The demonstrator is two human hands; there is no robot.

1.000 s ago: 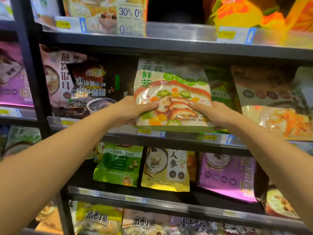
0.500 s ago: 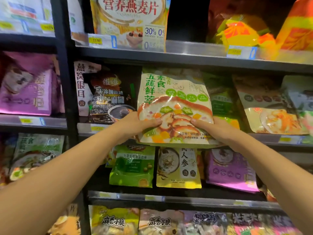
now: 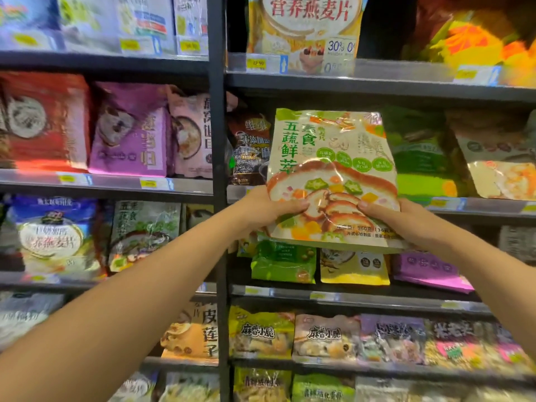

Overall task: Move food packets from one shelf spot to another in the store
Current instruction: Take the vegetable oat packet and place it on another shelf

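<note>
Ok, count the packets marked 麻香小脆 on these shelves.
2, side by side on a lower shelf of the right bay: a yellow-green packet and a pale packet right of it. More may sit hidden behind them.

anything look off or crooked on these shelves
Only the white-and-green vegetable packet: it is off the shelf, tilted, gripped by the left hand and right hand. The shelved packets look undamaged; nothing is spilled.
</note>
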